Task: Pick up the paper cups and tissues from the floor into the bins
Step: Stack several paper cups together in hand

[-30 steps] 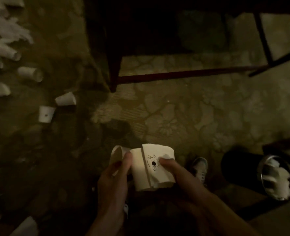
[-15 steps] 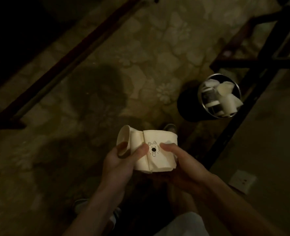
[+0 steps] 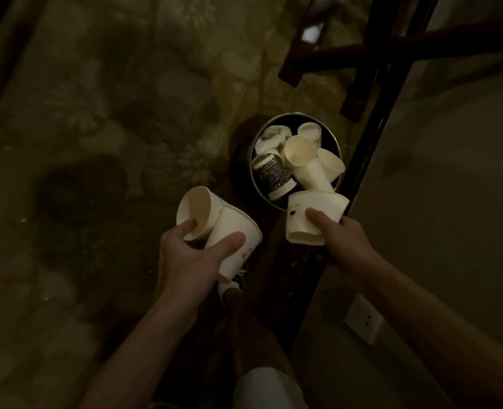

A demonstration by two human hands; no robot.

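The bin [image 3: 299,114] is already well filled: at least 5 paper cups lie jumbled inside it, among them a dark printed cup [image 3: 272,174], with a crumpled tissue [image 3: 274,136] at the far side. The left hand [image 3: 198,255] grasps 2 pale cups [image 3: 229,228] pressed together, thumb across the outer one, held above the floor just left of the bin. The right hand [image 3: 343,249] clamps a squashed cup bundle [image 3: 315,215] right at the bin's near rim, so I judge the drop is next. Whether more litter lies elsewhere cannot be told from this view. The floor is a dim carpet [image 3: 126,113] with a floral pattern; dark furniture legs [image 3: 362,54] cross above, and a wall socket [image 3: 364,318] sits low on the right.
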